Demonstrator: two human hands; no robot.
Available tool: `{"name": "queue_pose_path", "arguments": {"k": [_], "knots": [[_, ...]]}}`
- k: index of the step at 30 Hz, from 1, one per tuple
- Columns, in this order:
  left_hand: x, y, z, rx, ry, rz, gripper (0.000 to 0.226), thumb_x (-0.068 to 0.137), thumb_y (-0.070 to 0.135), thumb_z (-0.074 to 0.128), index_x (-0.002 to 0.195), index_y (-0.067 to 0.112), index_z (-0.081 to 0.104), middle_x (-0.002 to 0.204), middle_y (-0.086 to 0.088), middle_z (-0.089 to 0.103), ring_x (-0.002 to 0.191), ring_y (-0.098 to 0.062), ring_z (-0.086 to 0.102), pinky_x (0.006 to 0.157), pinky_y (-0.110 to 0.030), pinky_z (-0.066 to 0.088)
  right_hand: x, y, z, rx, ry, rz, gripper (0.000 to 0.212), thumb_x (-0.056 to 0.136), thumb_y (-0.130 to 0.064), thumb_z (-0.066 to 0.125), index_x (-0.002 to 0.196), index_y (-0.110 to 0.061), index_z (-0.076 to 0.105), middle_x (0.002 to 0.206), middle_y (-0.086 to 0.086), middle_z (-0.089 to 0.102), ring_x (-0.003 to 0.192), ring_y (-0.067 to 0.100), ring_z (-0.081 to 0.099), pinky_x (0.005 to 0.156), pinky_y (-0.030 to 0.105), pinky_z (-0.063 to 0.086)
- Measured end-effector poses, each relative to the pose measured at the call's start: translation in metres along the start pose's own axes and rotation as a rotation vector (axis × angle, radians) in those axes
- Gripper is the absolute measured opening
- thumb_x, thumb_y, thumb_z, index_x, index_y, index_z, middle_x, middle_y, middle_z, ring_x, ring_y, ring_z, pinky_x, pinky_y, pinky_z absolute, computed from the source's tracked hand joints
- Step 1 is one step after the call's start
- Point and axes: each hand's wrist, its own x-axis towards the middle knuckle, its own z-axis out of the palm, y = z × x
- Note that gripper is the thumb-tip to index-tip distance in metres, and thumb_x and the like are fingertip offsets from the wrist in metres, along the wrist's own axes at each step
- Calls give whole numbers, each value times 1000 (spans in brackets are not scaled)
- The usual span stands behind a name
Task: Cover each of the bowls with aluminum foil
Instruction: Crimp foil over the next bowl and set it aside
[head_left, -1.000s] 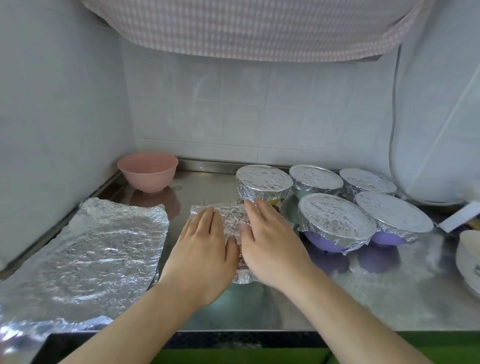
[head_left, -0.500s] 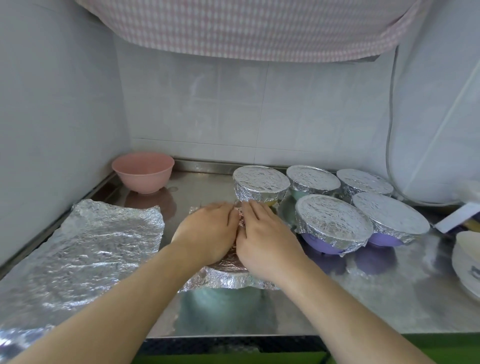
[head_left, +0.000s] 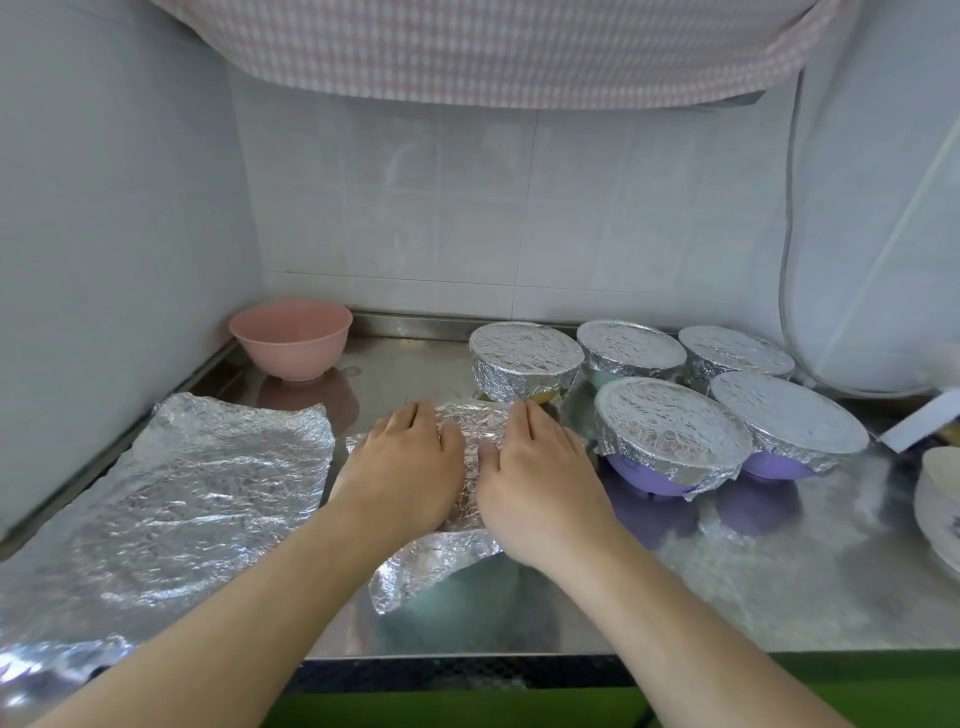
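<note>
Hands, left (head_left: 402, 470) and right (head_left: 537, 475), fingers straight, flat on foil sheet (head_left: 470, 441) over seemingly teal bowl (head_left: 457, 587), front edge loose.

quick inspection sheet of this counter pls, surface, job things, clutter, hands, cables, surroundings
surface: steel counter, shiny, reflecting the bowls.
job's things: five foil-covered bowls grouped at right; teal bowl under a foil sheet not yet wrapped down; pink bowl uncovered in the back left corner; spare foil sheet lying at left.
clutter: white dish at right edge; white box, partly cut off.
grippers: left hand and right hand, fingers straight, pressing the foil flat.
cables: grey cable down the right wall.
surroundings: white tiled walls; checked cloth overhead.
</note>
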Motion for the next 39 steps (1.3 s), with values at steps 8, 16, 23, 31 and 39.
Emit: {"name": "queue_pose_path", "arguments": {"k": [8, 16, 23, 31, 39], "knots": [[-3, -1, -20, -50, 10, -62, 73, 88, 55, 6, 126, 15, 54, 127, -13, 53, 125, -37, 47, 103, -49, 43, 25, 27, -18, 229, -257, -157, 58, 117, -45, 26, 171, -27, 17, 178, -12, 10, 165, 12, -2, 130, 35, 0], [12, -6, -1, -263, 44, 39, 53, 94, 47, 13, 113, 28, 58, 119, -3, 60, 123, -30, 55, 103, -45, 46, -2, 1, -21, 207, -19, -60, 52, 114, -33, 31, 157, -5, 37, 162, 7, 37, 152, 24, 29, 124, 33, 21], [14, 0, -6, -227, 43, 42, 58, 98, 44, 23, 133, 12, 58, 135, -7, 61, 126, -29, 54, 103, -40, 45, -2, 4, -6, 167, -96, -120, 64, 113, -38, 35, 167, -8, 18, 175, 7, 19, 162, 19, 11, 132, 31, 5], [8, 7, -5, -251, 70, 36, 70, 92, 47, 15, 139, 15, 56, 139, -5, 60, 129, -27, 54, 107, -43, 45, 2, 15, -14, 221, -52, -91, 46, 112, -30, 29, 150, -7, 41, 153, 7, 43, 145, 24, 36, 117, 30, 23], [-18, 4, 4, -80, 202, 175, 22, 95, 19, 44, 79, 9, 56, 88, -15, 51, 82, -39, 53, 68, -44, 43, 0, 0, 12, 70, 54, -9, 86, 86, -43, -3, 137, -3, 54, 143, 12, 52, 138, 29, 43, 118, 40, 32]]}}
